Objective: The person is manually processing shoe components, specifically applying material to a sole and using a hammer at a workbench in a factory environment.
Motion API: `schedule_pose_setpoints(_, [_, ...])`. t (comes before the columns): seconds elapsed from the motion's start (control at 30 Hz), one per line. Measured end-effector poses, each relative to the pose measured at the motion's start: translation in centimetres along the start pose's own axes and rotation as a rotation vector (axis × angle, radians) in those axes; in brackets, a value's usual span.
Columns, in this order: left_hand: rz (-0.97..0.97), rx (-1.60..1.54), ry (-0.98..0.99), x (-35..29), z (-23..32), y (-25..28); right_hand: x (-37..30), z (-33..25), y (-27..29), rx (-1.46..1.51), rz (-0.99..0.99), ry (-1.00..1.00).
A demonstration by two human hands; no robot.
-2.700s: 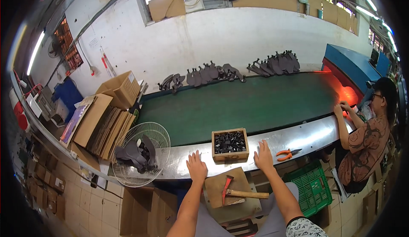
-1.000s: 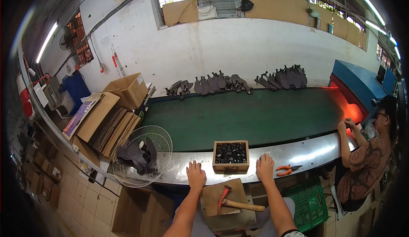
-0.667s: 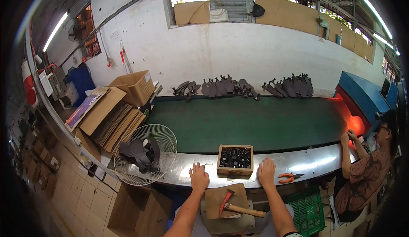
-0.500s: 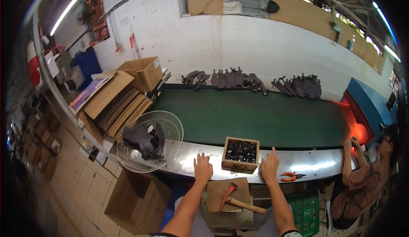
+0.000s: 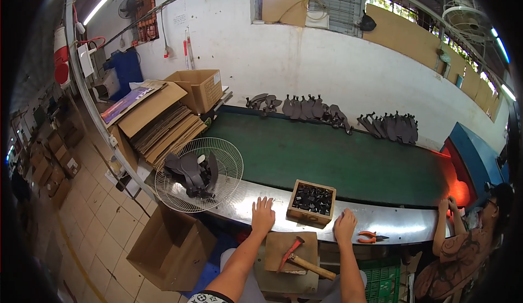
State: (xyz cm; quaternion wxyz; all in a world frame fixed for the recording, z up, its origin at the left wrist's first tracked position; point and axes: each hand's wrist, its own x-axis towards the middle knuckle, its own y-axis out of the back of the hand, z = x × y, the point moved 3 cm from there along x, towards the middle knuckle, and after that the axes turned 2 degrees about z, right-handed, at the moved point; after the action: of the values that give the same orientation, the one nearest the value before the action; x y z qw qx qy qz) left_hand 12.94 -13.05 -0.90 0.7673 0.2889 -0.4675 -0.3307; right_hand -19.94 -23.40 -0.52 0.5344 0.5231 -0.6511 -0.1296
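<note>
Resting flat, fingers spread, on shiny steel bench edge (image 5: 403, 228): left hand (image 5: 263, 216) at 9 o'clock of small wooden box of black parts (image 5: 311, 201), right hand (image 5: 345, 226) at 4. Neither holds anything. Red-headed wooden-handled hammer (image 5: 299, 257) lies untouched at 6. Work looks unstarted.

Open wooden box of dark parts (image 5: 311, 201) blocks steel worktop (image 5: 403, 225) between hands (green belt (image 5: 338, 158) beyond bare).

Small black pieces in the wooden box (image 5: 311, 202) (perhaps buckles) are too small to identify.
</note>
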Motion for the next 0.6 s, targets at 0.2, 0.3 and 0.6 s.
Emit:
schedule_pose_setpoints(0.2, [0.010, 0.007, 0.004, -0.1, -0.1, 0.1, 0.1, -0.5, 0.2, -0.040, -0.013, 0.059])
schedule_pose_setpoints(0.3, [0.023, -0.009, -0.001, -0.2, -0.2, -0.2, 0.0, -0.4, 0.4, 0.014, 0.000, 0.010])
schedule_pose_setpoints(0.6, [-0.024, 0.004, -0.001, -0.4, -0.4, -0.9, 2.3, 0.1, 0.5, -0.163, -0.151, 0.018])
